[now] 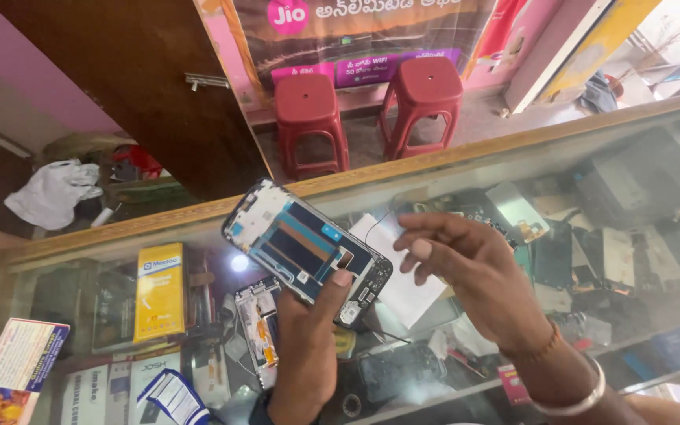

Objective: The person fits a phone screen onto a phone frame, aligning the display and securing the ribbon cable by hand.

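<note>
My left hand (pixel 306 346) holds up an opened phone frame (pixel 304 245), its back off, showing blue and black inner parts inside a white-edged rim. The thumb lies on its lower right corner. My right hand (pixel 466 271) hovers just right of the phone, fingers bent and apart, fingertips close to its right edge, with nothing seen in them. A metal bangle (pixel 580 400) and a thread band circle that wrist. Both hands are above a glass counter top (pixel 623 157).
Under the glass lie another phone frame (pixel 259 327), a yellow box (pixel 159 291), white paper (pixel 403 283), and several phone parts and boxes. A wooden rim (pixel 434 165) edges the counter. Beyond it stand two red plastic stools (pixel 312 118) (pixel 423 94).
</note>
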